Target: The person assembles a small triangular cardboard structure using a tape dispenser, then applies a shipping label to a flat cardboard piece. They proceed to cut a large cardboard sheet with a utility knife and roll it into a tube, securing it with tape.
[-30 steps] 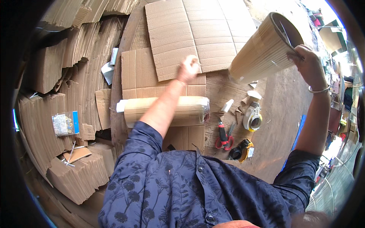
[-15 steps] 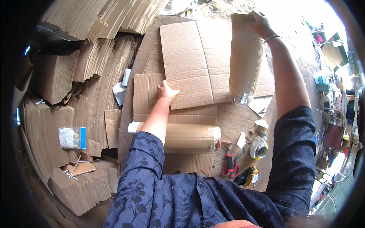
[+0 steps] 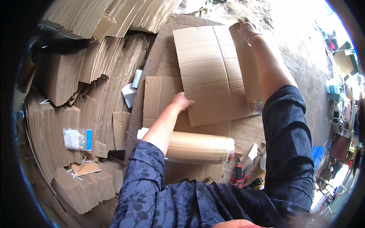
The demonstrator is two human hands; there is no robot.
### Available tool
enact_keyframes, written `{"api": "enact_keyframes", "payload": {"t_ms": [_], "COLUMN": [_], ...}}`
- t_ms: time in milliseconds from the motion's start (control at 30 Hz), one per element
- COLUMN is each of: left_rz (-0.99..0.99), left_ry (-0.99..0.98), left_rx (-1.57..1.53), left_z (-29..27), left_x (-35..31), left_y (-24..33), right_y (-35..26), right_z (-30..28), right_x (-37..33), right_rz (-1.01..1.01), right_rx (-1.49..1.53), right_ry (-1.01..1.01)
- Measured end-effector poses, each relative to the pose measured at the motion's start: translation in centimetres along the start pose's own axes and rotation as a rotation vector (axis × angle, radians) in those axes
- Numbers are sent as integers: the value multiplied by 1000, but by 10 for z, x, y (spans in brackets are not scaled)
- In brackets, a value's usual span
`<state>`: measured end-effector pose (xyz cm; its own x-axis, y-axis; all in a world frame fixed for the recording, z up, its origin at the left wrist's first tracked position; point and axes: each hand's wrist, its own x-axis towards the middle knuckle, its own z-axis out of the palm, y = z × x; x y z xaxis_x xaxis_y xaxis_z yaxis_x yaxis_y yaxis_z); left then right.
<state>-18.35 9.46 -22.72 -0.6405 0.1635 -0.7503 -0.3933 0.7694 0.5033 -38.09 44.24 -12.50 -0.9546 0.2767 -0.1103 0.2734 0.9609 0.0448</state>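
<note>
A creased sheet of cardboard (image 3: 207, 60) lies tilted over another cardboard piece (image 3: 161, 89). My left hand (image 3: 182, 102) grips its left edge, thumb on top and the other fingers mostly hidden. At the far end of an upright-lying cardboard roll (image 3: 247, 64), my right hand (image 3: 247, 29) is closed around the rim. That roll rests along the sheet's right side; clear tape shows at its near end, and my forearm covers part of it. A second cardboard roll (image 3: 201, 147) lies crosswise nearer me, beyond my left sleeve.
Tall stacks of folded cardboard (image 3: 61, 76) crowd the left side, with a small plastic packet (image 3: 78, 139) on them. Red-handled scissors (image 3: 239, 174) lie near me on the wooden table (image 3: 243, 131), beside a yellow-and-black tool (image 3: 259, 183) partly behind my sleeve.
The cardboard sheet has come nearer me and slightly right, along with my left hand. My right hand and its roll have shifted left against the sheet. The view has turned slightly.
</note>
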Motion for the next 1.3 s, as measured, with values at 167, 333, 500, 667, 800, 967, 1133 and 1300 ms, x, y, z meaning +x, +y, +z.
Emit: {"api": "enact_keyframes", "payload": {"t_ms": [167, 333, 500, 667, 800, 967, 1133, 1300], "left_rz": [107, 6, -84, -116, -140, -35, 106, 152], "left_ry": [-2, -123, -262, -284, -268, -205, 217, 260], "left_rx": [-50, -61, 24, 8, -12, 135, 369, 375], "left_z": [11, 1, 17, 64, 77, 78, 75, 75], "left_x": [19, 17, 4, -11, -8, 21, 38, 62], "left_y": [-24, -2, 8, 40, 51, 75, 115, 135], "right_y": [14, 90, 134, 189, 204, 220, 217, 210], "right_z": [40, 74, 55, 62, 65, 64, 46, 41], "right_x": [-20, -103, -219, -240, -242, -239, -241, -242], "right_rz": [-171, -134, 162, 204, 226, 281, 482, 610], "right_rx": [237, 126, 471, 377, 378, 346, 430, 350], "right_ry": [-74, 197, -81, -83, -49, -3, -84, -63]}}
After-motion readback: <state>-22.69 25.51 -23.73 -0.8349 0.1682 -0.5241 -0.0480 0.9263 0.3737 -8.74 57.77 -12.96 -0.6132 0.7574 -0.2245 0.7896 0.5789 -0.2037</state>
